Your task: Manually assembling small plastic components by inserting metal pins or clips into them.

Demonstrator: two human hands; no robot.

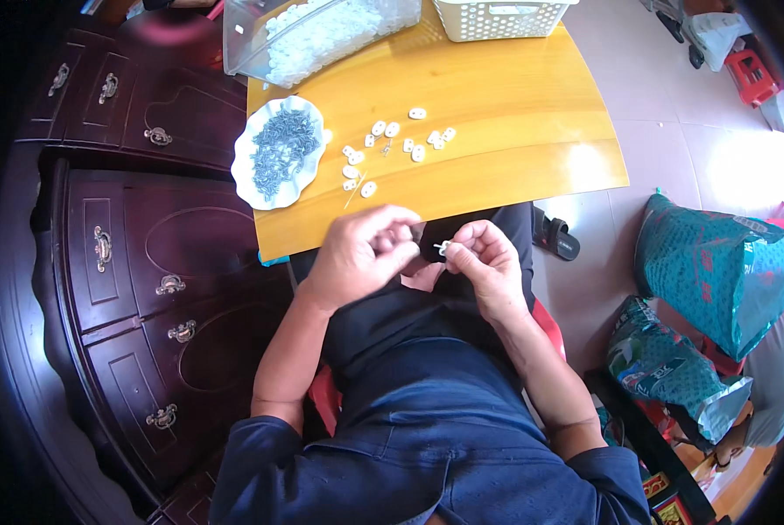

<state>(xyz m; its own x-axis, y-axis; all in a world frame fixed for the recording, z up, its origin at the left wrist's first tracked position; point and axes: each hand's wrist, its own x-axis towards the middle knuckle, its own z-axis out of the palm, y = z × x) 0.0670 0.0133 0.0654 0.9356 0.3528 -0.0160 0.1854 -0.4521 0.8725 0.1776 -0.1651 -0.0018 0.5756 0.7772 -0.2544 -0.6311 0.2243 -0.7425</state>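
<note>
Just off the table's near edge, my right hand (485, 262) pinches a small white plastic piece (444, 248) between thumb and fingers. My left hand (370, 249) is a short way to its left, apart from it, with thumb and fingers curled together. Whatever the left fingers hold, if anything, is too small or hidden. Several white oval pieces with holes (418, 153) are scattered on the wooden table (514, 105) beyond my hands. A thin pale stick (355, 189) lies near the closest ones. A white wavy-rimmed dish (242, 166) of small grey metal screws (280, 149) stands at the left.
At the table's far side stand a transparent bin (245, 61) of white pieces and a cream perforated basket (497, 24). Dark wooden cabinets (190, 236) line the left. Teal sacks (716, 262), a black slipper (560, 238) and another person's arm (746, 437) are at the right.
</note>
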